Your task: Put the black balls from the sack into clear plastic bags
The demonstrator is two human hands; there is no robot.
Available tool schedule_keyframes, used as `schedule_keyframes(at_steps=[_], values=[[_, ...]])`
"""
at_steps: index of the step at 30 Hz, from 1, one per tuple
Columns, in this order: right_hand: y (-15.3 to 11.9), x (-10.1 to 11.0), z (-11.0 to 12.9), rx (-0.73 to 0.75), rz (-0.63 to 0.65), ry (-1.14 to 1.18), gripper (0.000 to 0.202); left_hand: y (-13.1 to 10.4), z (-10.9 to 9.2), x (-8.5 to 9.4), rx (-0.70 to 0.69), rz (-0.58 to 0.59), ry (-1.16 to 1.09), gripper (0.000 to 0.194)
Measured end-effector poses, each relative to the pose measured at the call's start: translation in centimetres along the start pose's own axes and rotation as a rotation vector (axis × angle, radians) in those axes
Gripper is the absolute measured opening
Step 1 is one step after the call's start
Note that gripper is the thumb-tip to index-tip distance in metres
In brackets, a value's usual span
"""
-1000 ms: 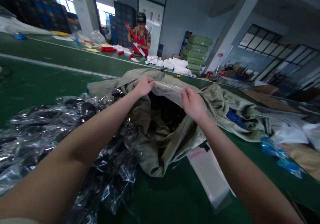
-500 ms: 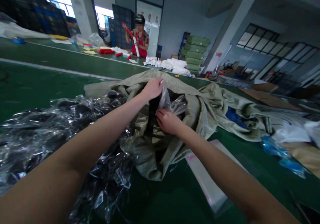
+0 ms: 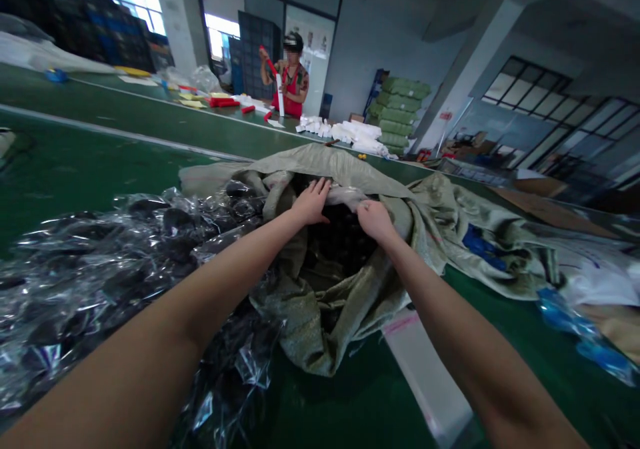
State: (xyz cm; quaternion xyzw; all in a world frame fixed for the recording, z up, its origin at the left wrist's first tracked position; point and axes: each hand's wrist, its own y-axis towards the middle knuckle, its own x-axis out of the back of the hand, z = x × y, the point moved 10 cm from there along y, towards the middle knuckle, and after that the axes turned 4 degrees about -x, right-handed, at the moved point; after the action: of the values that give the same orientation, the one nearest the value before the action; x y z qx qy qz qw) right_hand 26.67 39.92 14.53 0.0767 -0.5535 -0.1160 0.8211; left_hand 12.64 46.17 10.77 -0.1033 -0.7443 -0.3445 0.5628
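A grey-green woven sack (image 3: 320,329) lies on the green table with its mouth open toward me, and dark items (image 3: 345,235) too dim to name show inside. My left hand (image 3: 313,202) is at the upper part of the mouth, fingers spread over the dark contents. Just to its right, my right hand (image 3: 376,221) is closed on a clear plastic bag (image 3: 345,197), which stretches across the opening between both hands. Left of the sack lies a heap of dark items in clear plastic wrapping (image 3: 145,235).
A stack of clear plastic sleeves (image 3: 425,375) lies beneath my right forearm. Blue plastic (image 3: 483,245) rests on the sack's right end. Across the green table (image 3: 90,149), a person (image 3: 293,79) in a red apron holds a red-and-white piece near white bundles (image 3: 350,132).
My hands have moved apart: the right went right and up with the plastic bag, now pulled sideways. My left hand has let go of its pinch, lowered slightly and spread its fingers.
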Motion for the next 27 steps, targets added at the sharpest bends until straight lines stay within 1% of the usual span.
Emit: schedule_keyframes(at_steps=[1, 2, 3, 4, 5, 7, 8, 10, 11, 12, 14, 15, 16, 17, 18, 19, 20, 21, 22, 24, 25, 26, 27], values=[[-1.2, 0.3, 0.7, 0.021, 0.005, 0.043, 0.029, 0.0, -0.6, 0.3, -0.039, -0.013, -0.018, 0.106], [-2.6, 0.7, 1.2, 0.026, 0.019, 0.155, 0.028, 0.1, -1.2, 0.7, -0.073, -0.023, -0.039, 0.089], [-4.0, 1.0, 1.5, 0.039, 0.043, 0.261, 0.026, 0.1, -1.8, 1.2, -0.104, -0.023, -0.052, 0.068], [-5.6, 1.3, 1.9, 0.060, 0.088, 0.348, 0.023, 0.0, -2.4, 1.7, -0.134, -0.009, -0.048, 0.048], [-7.1, 1.5, 2.0, 0.068, 0.135, 0.410, 0.020, -0.1, -3.1, 2.3, -0.166, 0.015, -0.025, 0.035], [-10.2, 2.1, 1.9, 0.089, 0.250, 0.487, 0.018, -0.9, -4.8, 3.6, -0.252, 0.085, 0.056, 0.027], [-11.6, 2.8, 1.8, 0.105, 0.283, 0.515, 0.017, -1.6, -5.9, 4.4, -0.308, 0.108, 0.090, 0.025], [-14.3, 3.9, 1.2, 0.153, 0.369, 0.517, 0.017, -3.5, -8.4, 5.7, -0.422, 0.151, 0.107, 0.022], [-15.5, 4.1, 0.9, 0.180, 0.437, 0.501, 0.017, -4.6, -9.7, 6.0, -0.478, 0.182, 0.103, 0.020], [-16.7, 4.0, 0.5, 0.206, 0.526, 0.486, 0.018, -5.7, -10.8, 6.1, -0.525, 0.218, 0.096, 0.018], [-18.1, 3.8, -0.5, 0.234, 0.637, 0.475, 0.017, -7.2, -12.1, 5.5, -0.555, 0.312, 0.102, 0.015], [-18.2, 3.8, -1.0, 0.244, 0.669, 0.469, 0.017, -7.3, -12.1, 5.0, -0.544, 0.356, 0.114, 0.014], [-17.7, 3.8, -1.4, 0.249, 0.665, 0.453, 0.018, -6.9, -11.7, 4.6, -0.506, 0.386, 0.132, 0.014], [-16.5, 4.1, -1.9, 0.247, 0.613, 0.419, 0.019, -6.1, -10.9, 4.5, -0.445, 0.388, 0.151, 0.016], [-14.7, 4.8, -2.5, 0.229, 0.497, 0.354, 0.020, -4.7, -9.8, 4.5, -0.359, 0.362, 0.170, 0.020], [-12.3, 6.1, -3.3, 0.185, 0.311, 0.248, 0.020, -3.1, -8.5, 5.0, -0.255, 0.302, 0.182, 0.024], [-10.1, 7.8, -4.0, 0.128, 0.099, 0.132, 0.021, -1.5, -7.1, 5.7, -0.150, 0.210, 0.179, 0.027], [-8.4, 9.2, -4.3, 0.076, -0.080, 0.031, 0.023, -0.1, -5.9, 6.4, -0.056, 0.119, 0.163, 0.030], [-7.0, 10.3, -4.4, 0.027, -0.220, -0.035, 0.027, 1.0, -5.0, 6.9, 0.022, 0.043, 0.134, 0.033], [-5.7, 11.4, -3.9, -0.044, -0.419, -0.113, 0.041, 2.1, -4.2, 7.0, 0.094, -0.051, 0.061, 0.045], [-5.6, 11.3, -3.1, -0.030, -0.471, -0.150, 0.050, 2.2, -4.2, 6.8, 0.100, -0.073, 0.034, 0.053], [-6.0, 10.8, -1.9, 0.028, -0.497, -0.189, 0.056, 2.0, -4.5, 6.5, 0.087, -0.084, 0.019, 0.060], [-6.8, 10.0, -0.6, 0.108, -0.500, -0.227, 0.057, 1.5, -4.8, 6.3, 0.064, -0.090, 0.019, 0.064]])
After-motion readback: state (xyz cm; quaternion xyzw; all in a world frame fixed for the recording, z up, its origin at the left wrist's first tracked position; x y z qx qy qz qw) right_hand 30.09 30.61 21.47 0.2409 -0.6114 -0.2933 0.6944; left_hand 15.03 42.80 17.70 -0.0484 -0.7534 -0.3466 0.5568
